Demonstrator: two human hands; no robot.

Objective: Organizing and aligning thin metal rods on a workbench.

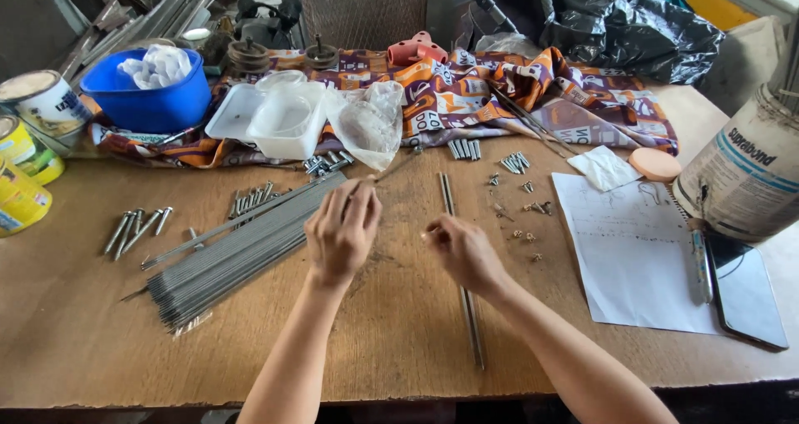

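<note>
A: status on hands?

B: left hand (pixel 343 231) is pinched shut on one thin rod (pixel 391 170); the rod runs up and to the right from the fingertips, tip raised off the table (pixel 399 332). Looks picked out of the rod bundle (pixel 237 253) lying just left of that hand, fanned flat, probably so single ones lift out easily

A: right?

B: right hand (pixel 463 253) is curled, thumb and forefinger closed on something tiny at its left edge, too small to tell what. Hands are near each other, not touching

A: anything under it?

B: a pair of long bars (pixel 462 266), side by side, pass beneath the right hand, running away from the body. 2 as far as I can see

A: counts elsewhere?

B: bolts (pixel 137 228) far left of the left hand, about 5 in a loose group. Small brass bits (pixel 526 234) right of the right hand, roughly 4, scattered within reach. Bundle has too many rods to count

A: rest?

B: 1 paper sheet (pixel 632 257) further right, pen (pixel 701 262) and phone (pixel 745 291) at its edge. Beyond the hands: 1 blue bowl (pixel 150 99), clear tubs (pixel 279 116), patterned cloth (pixel 516 91); the cloth probably stops parts from rolling off
</note>
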